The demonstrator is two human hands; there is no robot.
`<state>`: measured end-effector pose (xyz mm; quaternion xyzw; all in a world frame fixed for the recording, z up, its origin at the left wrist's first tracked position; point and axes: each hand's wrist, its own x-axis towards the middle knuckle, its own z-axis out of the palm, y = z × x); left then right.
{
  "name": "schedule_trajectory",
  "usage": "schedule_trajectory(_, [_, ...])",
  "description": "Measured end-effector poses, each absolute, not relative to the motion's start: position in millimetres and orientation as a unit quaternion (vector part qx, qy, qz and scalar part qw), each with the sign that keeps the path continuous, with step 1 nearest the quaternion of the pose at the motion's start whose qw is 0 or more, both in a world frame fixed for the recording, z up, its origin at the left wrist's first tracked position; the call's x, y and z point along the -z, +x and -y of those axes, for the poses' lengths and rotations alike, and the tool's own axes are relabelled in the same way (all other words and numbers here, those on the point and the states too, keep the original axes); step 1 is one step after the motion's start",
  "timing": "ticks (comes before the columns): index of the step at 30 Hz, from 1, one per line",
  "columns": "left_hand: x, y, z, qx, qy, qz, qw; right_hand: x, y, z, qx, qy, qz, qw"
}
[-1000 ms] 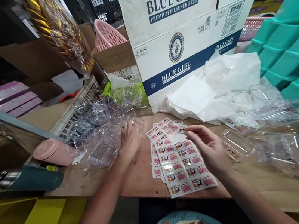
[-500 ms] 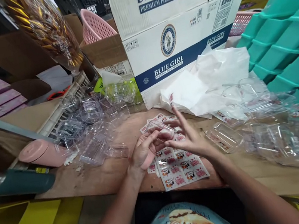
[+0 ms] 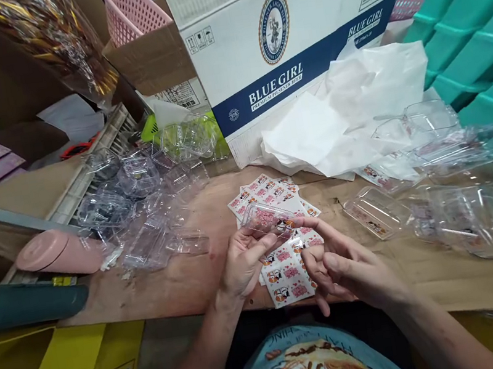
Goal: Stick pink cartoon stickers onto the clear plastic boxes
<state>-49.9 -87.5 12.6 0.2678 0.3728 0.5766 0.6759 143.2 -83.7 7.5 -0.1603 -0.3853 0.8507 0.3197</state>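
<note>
My left hand (image 3: 246, 259) grips a small clear plastic box (image 3: 267, 217) by its near side, thumb on top. On the box lies a sticker (image 3: 284, 226) with a cartoon animal and pink lettering. My right hand (image 3: 349, 258) has its index finger stretched out, the tip touching the box's right end at the sticker; its other fingers are loosely bent and hold nothing. Beneath both hands, overlapping sticker sheets (image 3: 284, 275) with rows of the same print lie on the table, partly hidden by the hands.
Loose clear boxes (image 3: 147, 240) are heaped at left, beside a pink cup (image 3: 58, 253) and a dark teal bottle (image 3: 31, 303). Stickered boxes (image 3: 375, 213) lie at right. White paper (image 3: 308, 131), a beer carton (image 3: 233, 74) and stacked green bins (image 3: 481, 41) stand behind.
My right index finger, raised before with a small sticker at its tip, has come down to the box, which now bears the sticker. The view has tilted downward.
</note>
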Motion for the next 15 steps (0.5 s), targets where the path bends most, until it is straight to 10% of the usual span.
schedule_trajectory(15, [-6,-52,83,-0.567,0.276,-0.381,0.676,7,136,77,-0.865,-0.176,0.355,0.307])
